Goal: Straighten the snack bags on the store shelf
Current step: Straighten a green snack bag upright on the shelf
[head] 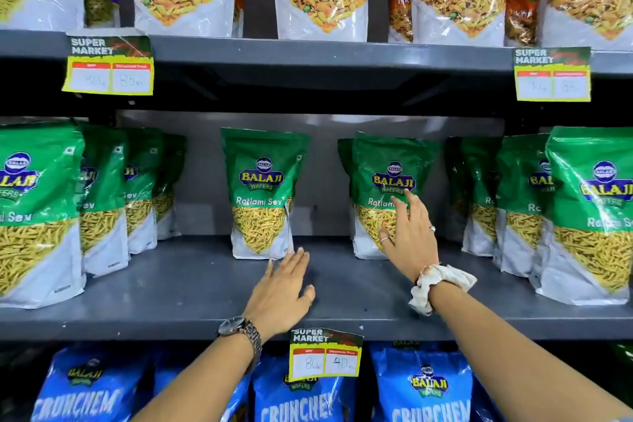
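A person's right hand (409, 236), fingers spread, lies flat on a green Ratlami Sev bag (383, 195) far back on the middle shelf (191, 288); the open left hand (281, 288) nears another bag (262, 192). The glossy pouches look light, crinkly and slippery, best gripped by both side edges.

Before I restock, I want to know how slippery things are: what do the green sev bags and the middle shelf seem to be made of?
The green sev bags look like glossy plastic film: light glares off them, they crinkle, and a clear window shows the sev. The middle shelf looks like grey painted metal with a smooth, dull sheen, though the finish alone leaves that open.
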{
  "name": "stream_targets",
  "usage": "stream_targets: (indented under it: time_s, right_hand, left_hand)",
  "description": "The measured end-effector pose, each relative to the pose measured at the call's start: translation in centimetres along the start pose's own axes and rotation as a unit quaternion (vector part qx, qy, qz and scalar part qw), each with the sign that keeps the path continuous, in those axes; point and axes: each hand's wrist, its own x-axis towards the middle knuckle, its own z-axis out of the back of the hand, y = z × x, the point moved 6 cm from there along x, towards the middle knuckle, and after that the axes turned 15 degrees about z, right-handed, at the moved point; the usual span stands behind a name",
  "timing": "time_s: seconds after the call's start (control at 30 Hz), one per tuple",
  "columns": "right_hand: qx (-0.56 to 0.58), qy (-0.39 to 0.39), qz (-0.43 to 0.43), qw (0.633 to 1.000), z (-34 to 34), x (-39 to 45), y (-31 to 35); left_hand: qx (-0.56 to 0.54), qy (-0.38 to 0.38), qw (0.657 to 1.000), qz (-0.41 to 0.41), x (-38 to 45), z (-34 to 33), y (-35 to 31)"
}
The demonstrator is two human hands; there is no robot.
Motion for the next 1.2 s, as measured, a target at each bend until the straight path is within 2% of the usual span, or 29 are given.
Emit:
stream_targets:
  time_s: [0.13, 0.2, 0.37, 0.6, 0.83, 1.2]
  right_hand:
    - [0.034, 0.033, -0.054, 0.997, -2.8, 0.2, -1.0]
    - [0.025, 0.055, -0.067, 0.996, -4.3, 0.7, -1.5]
    - [0.007, 0.089, -0.109, 0.990, -6.7, 1.8, -2.9]
    - [0.026, 0.059, -0.138, 0.988, -7.9, 2.5, -3.6]
    - [0.031, 0.043, -0.113, 0.992, -7.4, 2.5, -3.6]
    - [0.043, 0.050, -0.065, 0.996, -3.9, 0.6, -2.2]
  left_hand:
    - [-0.031, 0.070, 0.997, 0.019, 0.4, -1.2, 0.6]
    - [-0.017, 0.081, 0.996, 0.017, 0.5, -1.7, 0.5]
    - [0.010, 0.068, 0.997, 0.019, 0.6, -2.3, 0.6]
    - [0.008, 0.060, 0.998, 0.024, 0.6, -2.4, 0.7]
    - [0.017, 0.060, 0.998, 0.024, 0.5, -2.2, 0.7]
    - [0.041, 0.112, 0.993, 0.019, 0.4, -2.5, 0.5]
